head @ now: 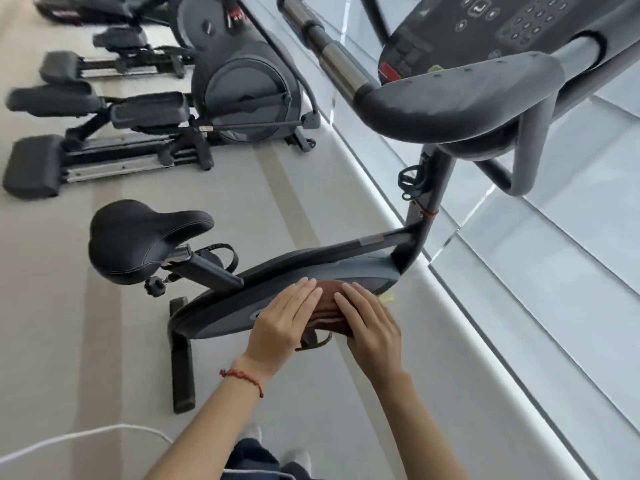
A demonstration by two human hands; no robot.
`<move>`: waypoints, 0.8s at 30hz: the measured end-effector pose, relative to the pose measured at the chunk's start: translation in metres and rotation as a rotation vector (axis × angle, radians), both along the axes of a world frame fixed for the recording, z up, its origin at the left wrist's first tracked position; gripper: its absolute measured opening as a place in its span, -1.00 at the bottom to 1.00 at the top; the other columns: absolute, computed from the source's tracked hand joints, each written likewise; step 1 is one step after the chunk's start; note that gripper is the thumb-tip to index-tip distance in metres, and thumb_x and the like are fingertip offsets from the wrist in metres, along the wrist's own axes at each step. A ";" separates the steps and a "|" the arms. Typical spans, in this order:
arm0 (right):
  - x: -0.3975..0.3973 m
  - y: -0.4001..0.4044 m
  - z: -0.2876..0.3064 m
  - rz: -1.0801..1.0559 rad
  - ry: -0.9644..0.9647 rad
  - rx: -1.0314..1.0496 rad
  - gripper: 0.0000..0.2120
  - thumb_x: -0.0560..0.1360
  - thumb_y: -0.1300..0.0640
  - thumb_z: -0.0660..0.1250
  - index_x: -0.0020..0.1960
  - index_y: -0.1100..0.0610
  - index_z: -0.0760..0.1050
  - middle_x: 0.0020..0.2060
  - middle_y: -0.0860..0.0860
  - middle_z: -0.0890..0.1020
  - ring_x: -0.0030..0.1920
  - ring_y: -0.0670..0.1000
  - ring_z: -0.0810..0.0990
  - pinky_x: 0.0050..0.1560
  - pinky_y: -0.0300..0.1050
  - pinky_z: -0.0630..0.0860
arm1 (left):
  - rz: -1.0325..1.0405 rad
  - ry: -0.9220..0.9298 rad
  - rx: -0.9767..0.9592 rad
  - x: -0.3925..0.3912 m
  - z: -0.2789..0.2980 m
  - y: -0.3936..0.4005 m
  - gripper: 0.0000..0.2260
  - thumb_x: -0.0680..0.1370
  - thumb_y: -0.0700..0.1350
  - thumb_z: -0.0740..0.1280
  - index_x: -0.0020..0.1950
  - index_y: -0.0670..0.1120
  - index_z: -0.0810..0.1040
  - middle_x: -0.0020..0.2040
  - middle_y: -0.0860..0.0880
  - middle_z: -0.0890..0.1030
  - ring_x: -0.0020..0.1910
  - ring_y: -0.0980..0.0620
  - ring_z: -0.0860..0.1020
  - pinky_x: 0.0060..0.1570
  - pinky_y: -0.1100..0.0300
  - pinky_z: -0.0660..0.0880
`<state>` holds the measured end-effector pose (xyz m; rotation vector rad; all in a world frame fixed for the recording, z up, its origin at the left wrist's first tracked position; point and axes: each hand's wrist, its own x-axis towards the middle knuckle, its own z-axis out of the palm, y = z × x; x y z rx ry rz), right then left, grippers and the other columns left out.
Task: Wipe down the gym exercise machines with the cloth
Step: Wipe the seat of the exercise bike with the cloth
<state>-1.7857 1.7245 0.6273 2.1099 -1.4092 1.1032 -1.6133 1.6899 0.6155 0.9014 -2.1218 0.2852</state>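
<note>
Cloth (327,301) on bike housing (304,271), under both flat hands (329,317).

The cloth (327,306) is reddish brown, with a darker hem. The bike (298,282) has a blue-grey side cover edged in black, and its saddle (138,237) is black with pale stitching. A red beaded bracelet (242,375) circles the left wrist. The floor (104,341) is beige with a tan stripe. The console (485,26) is dark grey with white symbols and a red patch.
</note>
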 end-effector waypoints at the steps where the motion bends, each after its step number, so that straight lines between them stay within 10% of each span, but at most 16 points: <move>1: 0.007 -0.003 -0.001 0.031 -0.002 -0.002 -0.83 0.61 0.25 0.20 0.18 0.19 0.48 0.10 0.15 0.65 0.20 0.10 0.55 0.15 -0.01 0.54 | 0.030 -0.004 0.003 0.008 0.000 0.002 -0.76 0.56 -0.32 0.26 0.21 -0.29 0.52 0.17 -0.23 0.58 0.17 -0.15 0.56 0.11 0.01 0.54; 8: 0.057 -0.026 -0.006 0.225 0.003 0.035 -0.60 0.39 0.42 0.43 0.18 0.20 0.49 0.11 0.16 0.64 0.19 0.13 0.58 0.15 0.01 0.54 | 0.197 -0.007 0.005 0.063 0.002 0.009 -0.76 0.55 -0.39 0.24 0.18 -0.29 0.57 0.16 -0.22 0.59 0.17 -0.13 0.56 0.15 0.02 0.52; 17: 0.137 -0.050 0.002 0.334 0.003 0.028 -0.56 0.58 0.37 -0.02 0.05 0.26 0.65 0.07 0.16 0.66 0.13 0.15 0.63 0.11 0.02 0.57 | 0.355 0.006 -0.006 0.138 0.010 0.008 -0.76 0.57 -0.40 0.18 0.13 -0.30 0.60 0.13 -0.22 0.60 0.14 -0.14 0.58 0.18 0.03 0.50; 24: 0.196 -0.075 0.010 0.414 0.004 0.047 -0.61 0.40 0.37 0.44 0.19 0.20 0.48 0.12 0.17 0.64 0.19 0.12 0.56 0.20 -0.02 0.51 | 0.396 -0.007 0.040 0.199 0.015 -0.007 -0.64 0.39 -0.35 0.48 0.17 -0.29 0.58 0.16 -0.22 0.59 0.18 -0.15 0.56 0.25 0.04 0.43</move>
